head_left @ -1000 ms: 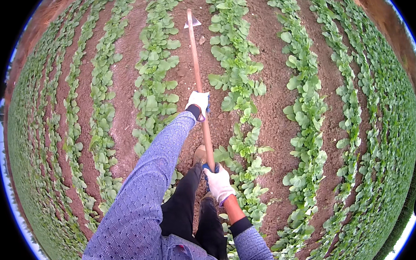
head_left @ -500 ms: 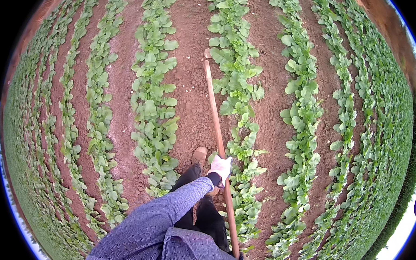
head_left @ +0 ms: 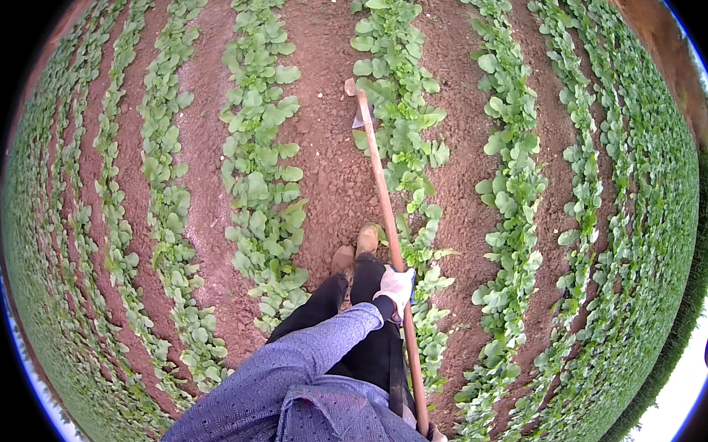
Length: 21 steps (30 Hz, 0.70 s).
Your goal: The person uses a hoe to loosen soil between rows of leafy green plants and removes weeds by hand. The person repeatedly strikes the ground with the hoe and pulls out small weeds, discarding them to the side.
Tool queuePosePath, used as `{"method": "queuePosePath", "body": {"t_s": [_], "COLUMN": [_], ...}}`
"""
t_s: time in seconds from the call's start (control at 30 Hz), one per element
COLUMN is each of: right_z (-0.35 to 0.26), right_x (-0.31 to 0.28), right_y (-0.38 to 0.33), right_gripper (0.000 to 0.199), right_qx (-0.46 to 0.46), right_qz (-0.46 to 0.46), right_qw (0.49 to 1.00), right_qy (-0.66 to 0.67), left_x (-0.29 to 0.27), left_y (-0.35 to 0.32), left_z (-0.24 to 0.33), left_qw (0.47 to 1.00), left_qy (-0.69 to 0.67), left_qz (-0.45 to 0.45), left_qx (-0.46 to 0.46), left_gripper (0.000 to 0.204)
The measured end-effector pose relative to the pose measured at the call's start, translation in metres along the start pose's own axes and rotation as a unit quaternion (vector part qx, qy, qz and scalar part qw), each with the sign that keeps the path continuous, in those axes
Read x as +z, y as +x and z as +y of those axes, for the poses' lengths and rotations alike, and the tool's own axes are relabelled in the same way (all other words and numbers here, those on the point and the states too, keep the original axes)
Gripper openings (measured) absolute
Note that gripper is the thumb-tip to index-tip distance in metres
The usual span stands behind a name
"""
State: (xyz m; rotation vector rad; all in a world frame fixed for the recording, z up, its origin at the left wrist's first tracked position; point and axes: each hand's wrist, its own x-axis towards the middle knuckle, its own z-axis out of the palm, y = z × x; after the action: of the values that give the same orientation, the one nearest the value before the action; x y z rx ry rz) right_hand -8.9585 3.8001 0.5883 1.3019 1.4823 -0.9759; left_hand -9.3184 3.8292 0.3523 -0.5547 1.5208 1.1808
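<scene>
My left hand [head_left: 397, 286], in a white glove, is wrapped round the middle of a hoe's long wooden handle. The hoe [head_left: 383, 183] slants from the lower edge up to the far soil strip. Its metal blade [head_left: 359, 121] shows just below the handle's far end, beside the leaves of a crop row [head_left: 406, 113]. Close to my body at the lower edge, my right hand [head_left: 438, 440], also gloved, is closed at the handle's near end; most of its fingers are hidden.
Leafy green rows run away from me on both sides, with the nearest left row [head_left: 255, 138] and right row [head_left: 509, 196] flanking bare reddish soil [head_left: 325, 156]. My brown boots [head_left: 368, 237] stand on the soil strip left of the hoe. A hedge [head_left: 706, 205] borders the field at far right.
Both hands and the near part of the hoe have shifted right. The blade has come into sight near the handle's far end. One boot has stepped forward beside the other.
</scene>
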Motion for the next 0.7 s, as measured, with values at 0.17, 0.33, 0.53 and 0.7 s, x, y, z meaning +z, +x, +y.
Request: {"method": "queuePosePath", "body": {"t_s": [0.17, 0.33, 0.53, 0.7], "right_z": [-0.007, -0.010, -0.062, -0.255], "right_x": [-0.005, -0.020, -0.074, -0.173], "right_y": [-0.020, -0.026, 0.035, 0.114], "right_gripper": [0.042, 0.043, 0.042, 0.035], "right_qx": [0.049, 0.074, -0.040, -0.130], "right_qz": [0.000, -0.015, 0.020, 0.052], "right_qw": [0.999, 0.997, 0.999, 0.990], "right_qy": [0.021, 0.012, -0.020, 0.008], "left_x": [0.033, 0.005, -0.018, -0.011], "left_y": [-0.035, -0.010, 0.066, 0.131], "left_z": [-0.048, -0.072, 0.081, 0.276], "left_qw": [0.972, 0.914, 0.975, 0.995], "left_qy": [0.205, 0.290, 0.192, -0.090], "left_qz": [-0.116, -0.228, -0.101, 0.045], "left_qx": [0.017, 0.167, 0.048, 0.001], "left_gripper": [0.024, 0.024, 0.037, 0.026]}}
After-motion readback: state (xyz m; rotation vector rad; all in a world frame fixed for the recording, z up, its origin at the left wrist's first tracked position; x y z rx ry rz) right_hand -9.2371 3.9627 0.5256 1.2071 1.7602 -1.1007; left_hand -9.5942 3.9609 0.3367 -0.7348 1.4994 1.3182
